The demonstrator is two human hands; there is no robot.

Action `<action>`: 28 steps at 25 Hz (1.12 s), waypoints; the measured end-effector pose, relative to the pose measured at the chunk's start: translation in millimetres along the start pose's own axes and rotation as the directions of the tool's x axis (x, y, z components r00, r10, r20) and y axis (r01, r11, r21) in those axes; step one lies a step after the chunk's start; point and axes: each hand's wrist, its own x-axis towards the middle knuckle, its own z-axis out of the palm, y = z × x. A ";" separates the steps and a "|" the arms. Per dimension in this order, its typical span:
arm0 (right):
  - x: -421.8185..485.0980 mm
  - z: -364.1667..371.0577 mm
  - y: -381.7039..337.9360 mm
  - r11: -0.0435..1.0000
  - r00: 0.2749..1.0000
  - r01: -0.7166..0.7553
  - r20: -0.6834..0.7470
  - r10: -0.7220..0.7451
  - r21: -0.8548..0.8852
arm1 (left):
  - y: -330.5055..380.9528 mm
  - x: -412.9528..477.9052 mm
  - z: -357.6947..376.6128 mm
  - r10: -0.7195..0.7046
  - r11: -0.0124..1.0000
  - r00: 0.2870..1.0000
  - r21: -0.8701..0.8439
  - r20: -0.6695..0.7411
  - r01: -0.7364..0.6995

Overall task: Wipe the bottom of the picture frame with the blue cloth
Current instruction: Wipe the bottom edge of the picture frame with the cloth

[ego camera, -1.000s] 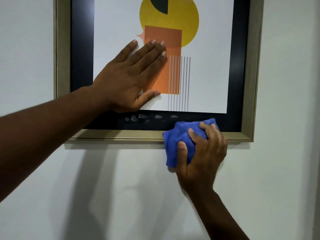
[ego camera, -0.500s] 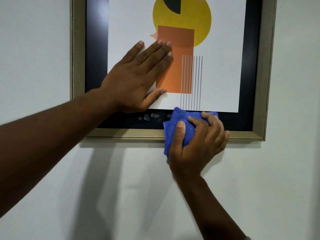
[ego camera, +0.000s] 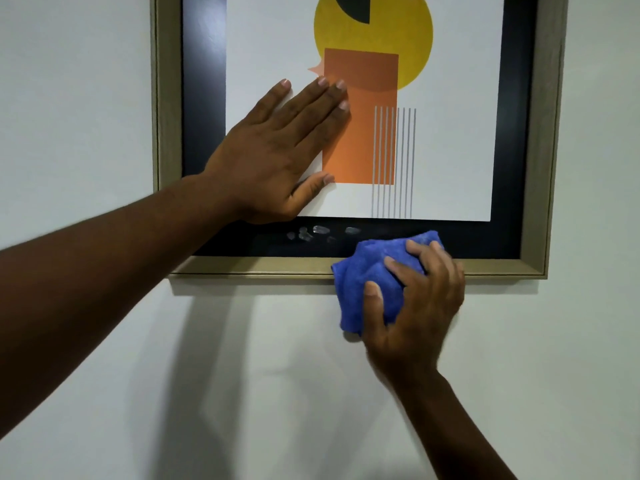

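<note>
A picture frame (ego camera: 263, 266) with a beige outer rim and a black inner border hangs on the wall, holding a print with a yellow circle and an orange rectangle. My left hand (ego camera: 277, 157) lies flat on the glass with fingers spread, pressing against the print's lower left. My right hand (ego camera: 412, 306) grips a bunched blue cloth (ego camera: 367, 275) against the bottom rail of the frame, right of its middle. The cloth covers part of the rail and hangs a little below it. Finger smudges (ego camera: 311, 233) show on the black border beside the cloth.
The frame hangs on a plain pale wall (ego camera: 104, 81), which fills the view below and on both sides. Shadows of my arms fall on the wall under the frame. The frame's bottom right corner (ego camera: 540, 271) lies to the right of the cloth.
My right hand slid the blue cloth down from the black border onto the bottom rail and a little to the right. My left hand stayed flat on the glass.
</note>
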 end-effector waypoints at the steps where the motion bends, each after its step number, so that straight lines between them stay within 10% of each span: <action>1: 3.6 2.0 -0.1 1.000 1.000 -0.028 -0.013 0.028 0.003 | -2.0 -2.1 -0.7 -0.001 1.000 1.000 0.013 0.000 0.001; 4: 20.3 20.7 -31.4 0.967 0.968 -0.246 -0.069 0.242 -0.071 | -4.6 -4.8 -1.6 -0.006 1.000 1.000 0.011 0.015 0.006; 8: -0.5 7.3 -13.7 1.000 1.000 -0.003 0.001 0.003 0.005 | -3.7 -7.2 -0.7 -0.019 1.000 1.000 0.015 0.014 0.019; 12: 17.8 27.1 -37.6 0.970 0.968 -0.236 -0.100 0.230 -0.052 | -5.3 -9.3 -0.4 -0.041 0.999 0.999 0.009 -0.005 0.041; 16: -4.6 19.4 -32.7 1.000 1.000 0.005 -0.021 -0.005 0.000 | -6.9 -10.5 0.1 -0.029 0.999 1.000 0.021 -0.006 0.030; 20: 16.0 33.5 -61.3 0.955 0.952 -0.294 -0.091 0.291 -0.023 | -9.6 -12.5 -0.1 -0.035 0.999 0.999 0.003 -0.012 0.035; 24: -1.8 26.4 -57.3 0.995 0.995 -0.099 -0.005 0.099 -0.032 | -20.1 -9.9 -0.7 0.011 1.000 1.000 -0.002 0.014 -0.011; 28: 22.1 47.3 -91.6 0.914 0.912 -0.401 -0.119 0.392 -0.062 | -26.2 -8.2 -1.8 -0.009 1.000 1.000 -0.005 0.010 0.009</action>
